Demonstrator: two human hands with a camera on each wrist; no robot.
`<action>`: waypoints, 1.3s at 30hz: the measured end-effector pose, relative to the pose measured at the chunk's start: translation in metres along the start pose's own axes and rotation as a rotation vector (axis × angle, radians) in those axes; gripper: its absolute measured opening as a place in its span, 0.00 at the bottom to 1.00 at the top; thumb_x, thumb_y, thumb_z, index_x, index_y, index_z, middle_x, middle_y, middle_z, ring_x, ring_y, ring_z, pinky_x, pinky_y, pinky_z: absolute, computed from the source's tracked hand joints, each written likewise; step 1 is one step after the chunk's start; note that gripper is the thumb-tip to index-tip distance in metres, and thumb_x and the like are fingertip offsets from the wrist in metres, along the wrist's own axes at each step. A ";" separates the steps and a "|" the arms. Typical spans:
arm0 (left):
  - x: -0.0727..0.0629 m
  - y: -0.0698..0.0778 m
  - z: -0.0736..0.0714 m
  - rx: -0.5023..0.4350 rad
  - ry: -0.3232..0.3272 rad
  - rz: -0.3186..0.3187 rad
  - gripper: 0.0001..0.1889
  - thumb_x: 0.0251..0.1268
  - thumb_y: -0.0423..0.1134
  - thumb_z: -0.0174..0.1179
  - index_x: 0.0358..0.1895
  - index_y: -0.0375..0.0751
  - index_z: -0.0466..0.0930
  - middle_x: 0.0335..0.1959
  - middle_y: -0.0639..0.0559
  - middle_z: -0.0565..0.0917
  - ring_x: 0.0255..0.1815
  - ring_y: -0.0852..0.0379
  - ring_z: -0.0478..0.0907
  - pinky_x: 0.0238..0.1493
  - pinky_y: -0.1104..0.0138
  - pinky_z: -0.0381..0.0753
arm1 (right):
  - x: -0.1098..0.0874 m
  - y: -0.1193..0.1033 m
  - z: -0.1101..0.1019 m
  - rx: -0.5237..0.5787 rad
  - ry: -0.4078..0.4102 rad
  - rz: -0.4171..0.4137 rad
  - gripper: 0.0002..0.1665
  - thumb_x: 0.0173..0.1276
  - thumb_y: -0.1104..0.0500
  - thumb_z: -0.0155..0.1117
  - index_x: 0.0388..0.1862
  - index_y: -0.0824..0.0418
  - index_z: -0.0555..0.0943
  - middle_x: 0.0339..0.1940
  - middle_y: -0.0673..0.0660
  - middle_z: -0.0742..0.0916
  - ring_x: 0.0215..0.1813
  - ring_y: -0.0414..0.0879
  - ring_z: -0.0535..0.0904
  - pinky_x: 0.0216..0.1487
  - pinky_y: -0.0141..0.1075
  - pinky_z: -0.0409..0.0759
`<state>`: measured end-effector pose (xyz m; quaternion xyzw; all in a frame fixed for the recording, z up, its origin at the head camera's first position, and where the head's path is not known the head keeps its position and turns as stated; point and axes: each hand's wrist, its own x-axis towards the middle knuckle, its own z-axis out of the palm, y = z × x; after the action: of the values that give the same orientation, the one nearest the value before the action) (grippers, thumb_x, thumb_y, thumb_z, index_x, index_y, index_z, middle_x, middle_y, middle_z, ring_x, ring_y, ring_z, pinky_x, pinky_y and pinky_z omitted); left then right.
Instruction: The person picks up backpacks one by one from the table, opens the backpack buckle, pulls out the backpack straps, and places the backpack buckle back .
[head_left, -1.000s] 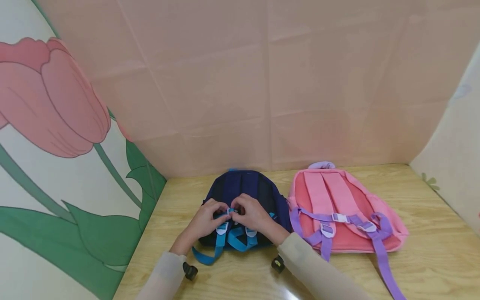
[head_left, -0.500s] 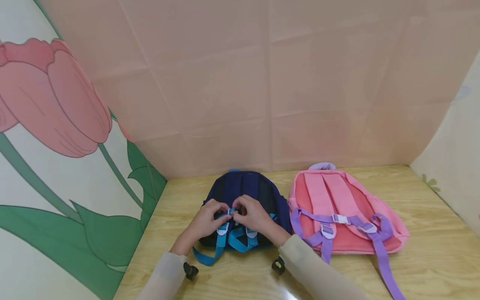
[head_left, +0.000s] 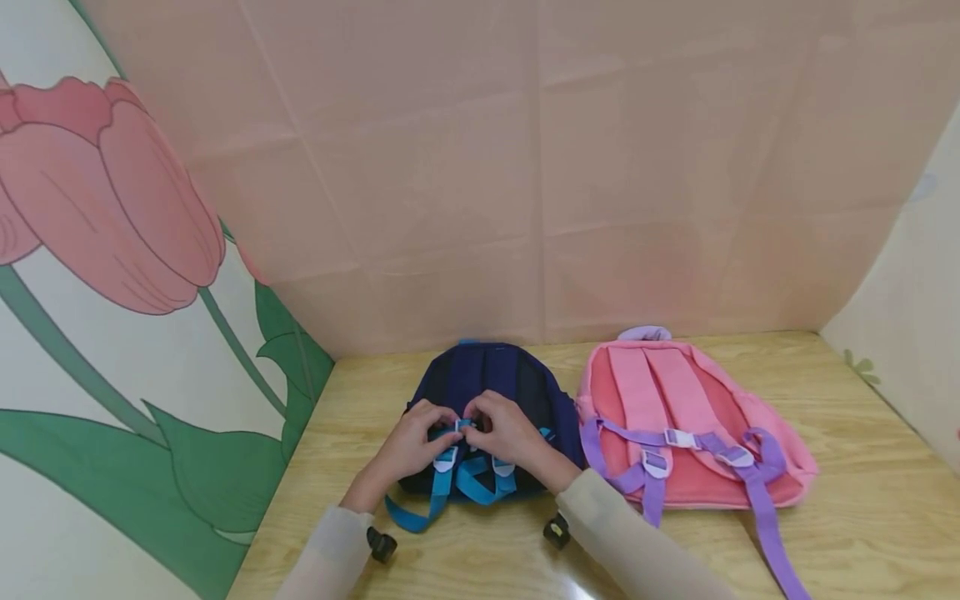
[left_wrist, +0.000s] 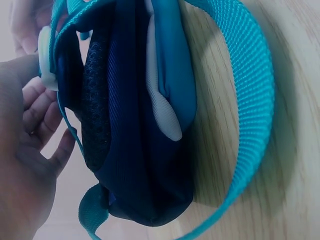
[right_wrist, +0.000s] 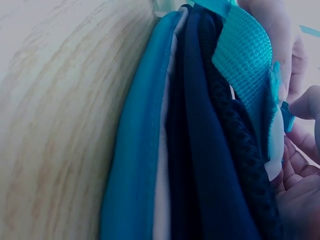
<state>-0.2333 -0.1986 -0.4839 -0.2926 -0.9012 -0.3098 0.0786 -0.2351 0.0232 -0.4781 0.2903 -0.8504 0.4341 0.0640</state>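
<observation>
A navy backpack [head_left: 487, 367] lies on the table with its shoulder straps facing up. My left hand [head_left: 412, 437] and right hand [head_left: 508, 429] meet over its lower middle, fingertips nearly together. Between them, thumbs and fingers pinch the two sides of a small chest-strap buckle [head_left: 460, 425], which the fingertips partly cover. Below hang a teal strap loop [head_left: 408, 518] and white strap adjusters [head_left: 445, 458]. From the left wrist, a white adjuster [left_wrist: 47, 57] shows beside the left hand's fingers; the right wrist view shows teal webbing [right_wrist: 245, 60] near the right hand [right_wrist: 305, 195].
A pink backpack [head_left: 701, 392] lies close against the navy one on the right. Its purple strap [head_left: 768, 529] trails towards the table's front. Wood-grain table [head_left: 360, 383] surrounds both bags. A pinkish sheet [head_left: 450, 208] rises behind, and a tulip-printed panel [head_left: 142, 225] stands at left.
Both hands stay at the buckle with the same pinch throughout. The head view has shifted very slightly; the backpacks have not visibly moved.
</observation>
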 end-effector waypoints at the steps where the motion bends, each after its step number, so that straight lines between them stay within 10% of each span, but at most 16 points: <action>1: 0.000 0.000 0.000 -0.001 -0.001 0.001 0.11 0.69 0.43 0.67 0.49 0.45 0.85 0.41 0.58 0.81 0.43 0.62 0.73 0.45 0.66 0.79 | 0.000 0.000 0.000 0.000 0.003 0.006 0.06 0.66 0.59 0.70 0.40 0.55 0.83 0.33 0.52 0.79 0.29 0.38 0.70 0.30 0.31 0.74; 39: 0.002 -0.002 -0.001 0.015 -0.004 0.043 0.09 0.68 0.43 0.68 0.47 0.47 0.84 0.41 0.58 0.83 0.43 0.60 0.72 0.45 0.64 0.77 | -0.002 -0.005 0.002 -0.036 0.010 0.036 0.06 0.66 0.59 0.69 0.41 0.57 0.83 0.32 0.52 0.78 0.31 0.40 0.71 0.31 0.31 0.73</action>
<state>-0.2358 -0.1994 -0.4839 -0.3120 -0.8971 -0.3008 0.0858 -0.2302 0.0205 -0.4765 0.2714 -0.8629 0.4213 0.0654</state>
